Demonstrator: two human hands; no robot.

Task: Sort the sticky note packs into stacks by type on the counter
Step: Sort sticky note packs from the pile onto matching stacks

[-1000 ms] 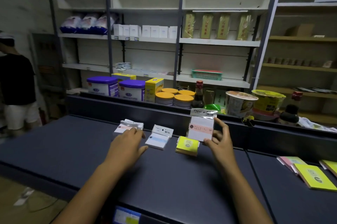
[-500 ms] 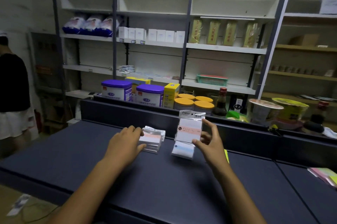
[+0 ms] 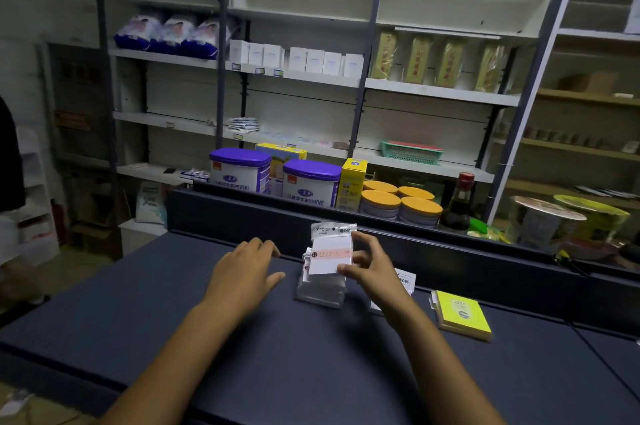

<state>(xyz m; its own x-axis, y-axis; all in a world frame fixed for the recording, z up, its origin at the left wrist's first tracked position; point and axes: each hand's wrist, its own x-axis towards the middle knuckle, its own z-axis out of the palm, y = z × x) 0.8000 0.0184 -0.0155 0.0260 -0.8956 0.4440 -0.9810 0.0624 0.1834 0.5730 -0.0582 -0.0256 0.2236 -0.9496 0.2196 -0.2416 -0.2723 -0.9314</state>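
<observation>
1. Head view: the right hand (image 3: 372,268) pinches a white sticky note pack (image 3: 331,253) with a pink band, thumb at its lower right corner, fingers behind its right edge.
2. That pack stands upright, directly above a stack of clear-wrapped packs (image 3: 320,289) on the counter (image 3: 294,355).
3. The left hand (image 3: 244,274) hovers just left of the stack, fingers relaxed, holding nothing.
4. A yellow pack (image 3: 462,317) lies flat, well right of the right hand.
</observation>
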